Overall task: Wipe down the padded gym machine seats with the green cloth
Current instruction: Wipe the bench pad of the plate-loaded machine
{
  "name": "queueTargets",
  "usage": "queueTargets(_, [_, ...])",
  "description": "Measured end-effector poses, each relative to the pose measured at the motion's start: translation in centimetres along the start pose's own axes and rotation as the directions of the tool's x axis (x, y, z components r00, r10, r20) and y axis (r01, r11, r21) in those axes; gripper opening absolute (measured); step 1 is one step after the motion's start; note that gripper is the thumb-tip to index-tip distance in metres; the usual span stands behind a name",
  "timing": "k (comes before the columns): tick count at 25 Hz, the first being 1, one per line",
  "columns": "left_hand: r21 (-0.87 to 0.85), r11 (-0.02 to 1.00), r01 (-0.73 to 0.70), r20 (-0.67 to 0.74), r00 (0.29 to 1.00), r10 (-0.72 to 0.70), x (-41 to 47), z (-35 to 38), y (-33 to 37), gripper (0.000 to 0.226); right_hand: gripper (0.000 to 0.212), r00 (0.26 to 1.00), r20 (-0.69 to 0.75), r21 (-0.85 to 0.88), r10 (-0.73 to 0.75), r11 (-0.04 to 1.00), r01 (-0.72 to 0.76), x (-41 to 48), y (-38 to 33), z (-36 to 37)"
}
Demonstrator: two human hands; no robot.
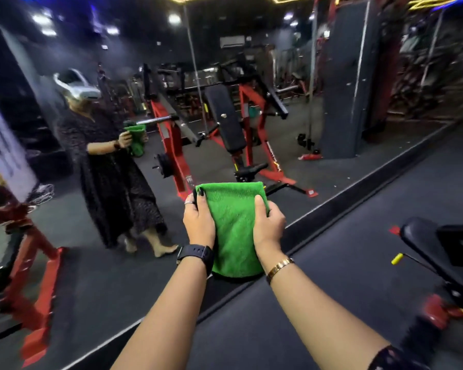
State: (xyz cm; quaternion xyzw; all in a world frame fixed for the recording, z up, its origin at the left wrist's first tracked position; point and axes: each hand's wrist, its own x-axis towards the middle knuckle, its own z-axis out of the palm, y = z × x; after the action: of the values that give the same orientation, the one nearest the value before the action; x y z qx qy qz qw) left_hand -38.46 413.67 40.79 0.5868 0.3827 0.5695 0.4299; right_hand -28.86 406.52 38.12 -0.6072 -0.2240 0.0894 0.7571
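Observation:
I hold the green cloth folded and hanging in front of me, chest high. My left hand grips its left edge near the top, and my right hand grips its right edge. A black padded seat of a red-framed machine sits at the right edge of the view, well apart from the cloth. In the wall mirror ahead, a red machine with a black padded backrest is reflected.
A large mirror covers the wall ahead and reflects a person holding the cloth. A black ledge runs along its base. Grey rubber floor spreads below. A yellow-tipped lever sticks out from the right machine.

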Motion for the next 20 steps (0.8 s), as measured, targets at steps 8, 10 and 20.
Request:
queueTargets(8, [-0.073, 0.997, -0.026, 0.253, 0.966, 0.043, 13.6, 21.6, -5.1, 0.025, 0.042, 0.960, -0.268, -0.095, -0.080, 0.994, 0.056, 21.6, 4.1, -0.2])
queueTargets(10, [-0.093, 0.994, -0.051, 0.322, 0.944, 0.079, 15.0, 26.5, -5.5, 0.023, 0.044, 0.929, -0.360, -0.116, -0.086, 0.992, 0.047, 25.4, 4.9, -1.3])
queueTargets(20, [-0.260, 0.966, 0.003, 0.651, 0.739, 0.173, 21.3, 51.9, -9.3, 0.018, 0.043, 0.716, -0.663, -0.284, -0.220, 0.958, 0.032, 45.6, 9.8, -7.8])
